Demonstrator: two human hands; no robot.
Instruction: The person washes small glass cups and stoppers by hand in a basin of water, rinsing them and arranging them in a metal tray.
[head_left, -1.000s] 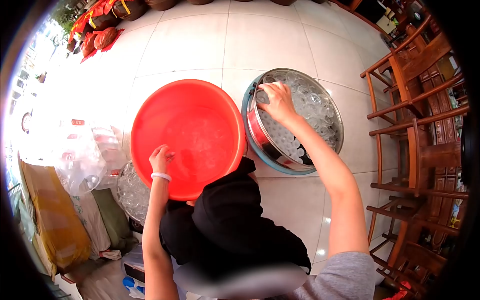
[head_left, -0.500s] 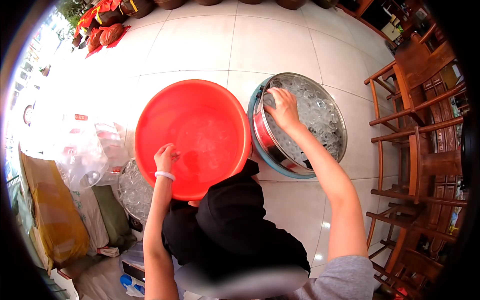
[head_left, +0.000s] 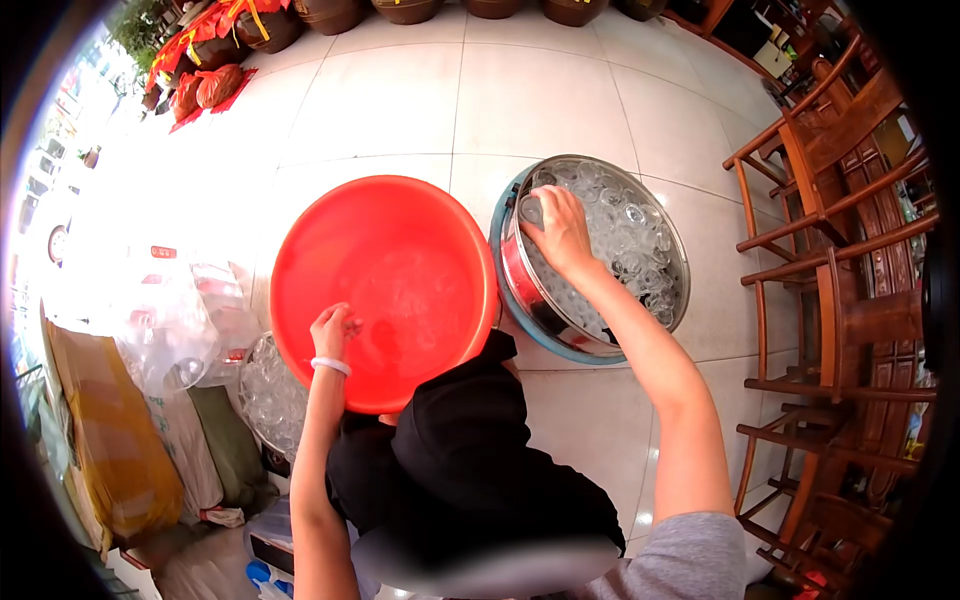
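Note:
A large red basin (head_left: 325, 235) stands in front of me, with what looks like water and clear pieces low inside. My left hand (head_left: 332, 330), with a white band at the wrist, is over its near left part. Its fingers are curled; a small clear thing seems to show at the fingertips, too blurred to name. At the right, a round steel pan (head_left: 683, 265) holds many small clear cups (head_left: 635, 225). My right hand (head_left: 563, 235) is at the pan's left rim, closed on one small clear cup (head_left: 532, 209).
Beneath the pan is a blue basin (head_left: 497, 230). Another round container of clear cups (head_left: 272, 395) stands left of the red basin, near plastic bags (head_left: 165, 330) and sacks (head_left: 120, 430). Wooden chairs (head_left: 835, 320) line the right side. Dark jars (head_left: 408, 8) stand at the back.
The view has tilted slightly, so basin and pan sit a little lower in it. My right hand stays at the pan's left rim and my left hand over the red basin.

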